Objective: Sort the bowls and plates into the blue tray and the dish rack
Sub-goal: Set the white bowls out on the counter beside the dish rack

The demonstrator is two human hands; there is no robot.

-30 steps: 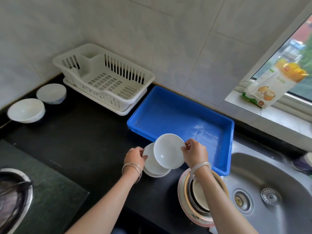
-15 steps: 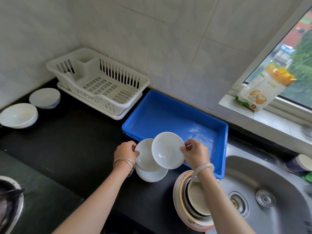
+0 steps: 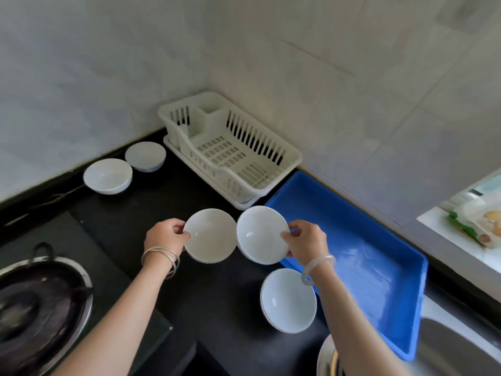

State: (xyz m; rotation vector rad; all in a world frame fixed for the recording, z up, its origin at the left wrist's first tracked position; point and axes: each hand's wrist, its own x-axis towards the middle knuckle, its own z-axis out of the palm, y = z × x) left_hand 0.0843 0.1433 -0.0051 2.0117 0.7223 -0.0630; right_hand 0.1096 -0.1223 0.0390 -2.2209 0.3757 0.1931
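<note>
My left hand (image 3: 165,237) pinches the rim of a small white ceramic bowl (image 3: 210,236); my right hand (image 3: 307,241) pinches a second matching bowl (image 3: 261,234), the two rims nearly touching between the hands. I count five white bowls: two held, one stack (image 3: 288,299) below my right wrist, two (image 3: 108,175) (image 3: 145,156) beyond my left hand. Both forearms reach forward, wrists bangled. The white slatted plastic dish rack (image 3: 230,147) sits ahead, the blue rectangular plastic tray (image 3: 379,256) right of my right hand
</note>
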